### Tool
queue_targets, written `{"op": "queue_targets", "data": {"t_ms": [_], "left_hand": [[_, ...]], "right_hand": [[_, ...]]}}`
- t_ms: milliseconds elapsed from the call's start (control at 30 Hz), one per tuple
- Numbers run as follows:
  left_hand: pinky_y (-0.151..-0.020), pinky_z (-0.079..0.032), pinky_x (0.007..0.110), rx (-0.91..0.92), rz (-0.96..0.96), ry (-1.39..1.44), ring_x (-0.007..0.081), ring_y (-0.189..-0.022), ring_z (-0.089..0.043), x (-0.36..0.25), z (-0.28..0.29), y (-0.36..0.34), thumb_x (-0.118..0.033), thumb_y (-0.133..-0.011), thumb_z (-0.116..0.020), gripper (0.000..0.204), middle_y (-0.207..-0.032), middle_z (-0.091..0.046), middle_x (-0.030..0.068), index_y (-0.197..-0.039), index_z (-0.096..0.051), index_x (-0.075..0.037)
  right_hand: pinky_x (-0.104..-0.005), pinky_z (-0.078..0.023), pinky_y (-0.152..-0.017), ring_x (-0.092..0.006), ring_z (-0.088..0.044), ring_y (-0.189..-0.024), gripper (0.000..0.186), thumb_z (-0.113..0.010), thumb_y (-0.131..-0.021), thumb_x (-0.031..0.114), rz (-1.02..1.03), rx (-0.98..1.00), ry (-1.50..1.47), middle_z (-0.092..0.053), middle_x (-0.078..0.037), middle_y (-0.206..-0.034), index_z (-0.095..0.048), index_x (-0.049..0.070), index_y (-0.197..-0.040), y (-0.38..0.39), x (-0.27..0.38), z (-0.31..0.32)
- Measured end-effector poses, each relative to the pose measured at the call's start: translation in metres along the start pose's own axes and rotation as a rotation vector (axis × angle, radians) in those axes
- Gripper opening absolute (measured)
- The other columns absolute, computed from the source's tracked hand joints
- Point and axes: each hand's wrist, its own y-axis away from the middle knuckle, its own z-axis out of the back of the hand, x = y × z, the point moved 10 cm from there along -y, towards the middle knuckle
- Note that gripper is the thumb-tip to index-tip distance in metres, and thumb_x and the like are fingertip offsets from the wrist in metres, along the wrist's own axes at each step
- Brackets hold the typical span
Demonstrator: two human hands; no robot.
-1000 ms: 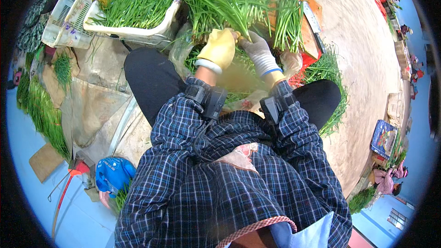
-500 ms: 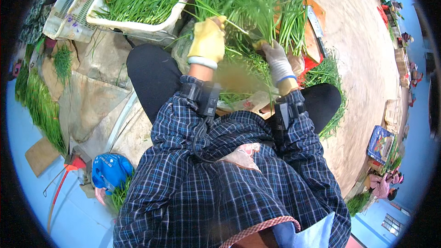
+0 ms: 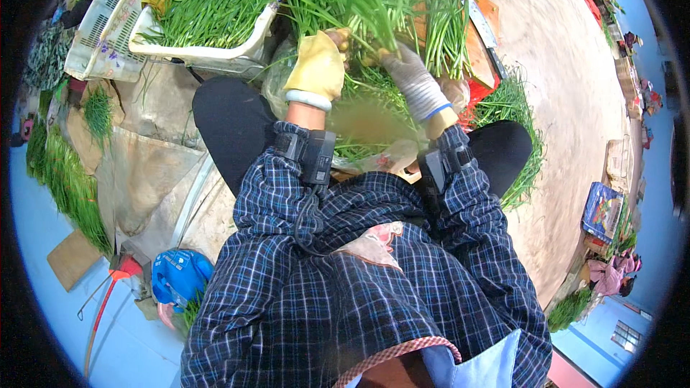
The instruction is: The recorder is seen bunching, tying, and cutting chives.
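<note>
My left hand, in a yellow glove with a white cuff, is closed among long green leaves; whatever its curled fingers pinch is hidden. Close to its right, my right hand wears a grey-white knit glove and is shut on a bunch of garlic chives, whose leaves fan upward and away. More chives lie behind both hands and in the white crate at the far left. Between my knees, loose green trimmings lie on clear plastic, partly blurred by a smudge.
A large knife rests on an orange-brown board to the right, beside a red plastic bag. Chive scraps are strewn next to my right knee. A blue bag sits at the lower left. People work along the far right.
My right hand has moved left, closer to my left hand, and the chive bunch now stands more gathered above it. The whole view has shifted slightly.
</note>
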Motion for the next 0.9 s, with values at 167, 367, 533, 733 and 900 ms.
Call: {"op": "queue_targets", "data": {"t_ms": [167,367,533,733,900], "left_hand": [[-0.048,-0.039,0.023,-0.015,-0.071,0.047,0.0083,-0.054,-0.046,-0.003,0.018,-0.002,-0.020,-0.091,-0.053,0.025,-0.069,-0.051,-0.0015,-0.100,-0.064,0.001],[-0.048,-0.039,0.024,-0.129,-0.142,0.089,0.0083,-0.054,-0.046,-0.017,0.037,-0.004,-0.018,-0.089,-0.056,0.023,-0.069,-0.053,-0.0011,-0.099,-0.065,0.001],[-0.047,-0.036,0.023,-0.098,-0.131,-0.212,0.0071,-0.052,-0.045,-0.024,0.016,0.004,-0.019,-0.086,-0.060,0.017,-0.066,-0.055,-0.0018,-0.081,-0.066,-0.004],[-0.053,-0.046,0.035,0.071,-0.350,-0.782,0.0247,-0.058,-0.061,0.002,-0.017,0.009,-0.014,-0.087,-0.054,0.019,-0.065,-0.063,0.0139,-0.086,-0.069,-0.003],[-0.052,-0.041,0.034,0.045,0.016,-0.419,0.0176,-0.057,-0.054,0.022,-0.029,0.013,-0.027,-0.093,-0.052,0.030,-0.064,-0.060,0.0093,-0.087,-0.067,-0.002]], "right_hand": [[-0.0217,-0.038,-0.064,-0.0073,-0.046,-0.068,0.019,-0.054,-0.095,0.017,-0.218,0.127,-0.124,-0.053,0.003,-0.074,-0.058,0.001,-0.103,0.019,-0.020,-0.017],[-0.0207,-0.037,-0.061,-0.0060,-0.047,-0.066,0.026,-0.056,-0.093,0.026,-0.246,0.055,-0.190,-0.053,0.002,-0.072,-0.060,0.004,-0.107,0.047,-0.022,0.023],[-0.0259,-0.043,-0.063,-0.0098,-0.052,-0.071,0.030,-0.058,-0.093,0.020,-0.422,-0.159,0.425,-0.060,0.000,-0.080,-0.058,0.006,-0.119,0.053,0.017,0.063],[-0.0316,-0.049,-0.074,-0.0201,-0.063,-0.082,0.045,-0.062,-0.088,0.033,-0.193,-0.133,0.143,-0.068,-0.014,-0.095,-0.056,0.006,-0.125,0.008,-0.040,0.018],[-0.0283,-0.048,-0.061,-0.0146,-0.060,-0.065,0.029,-0.058,-0.091,0.024,-0.326,-0.004,-0.076,-0.065,-0.006,-0.078,-0.061,0.003,-0.110,0.027,-0.066,0.015]]}}
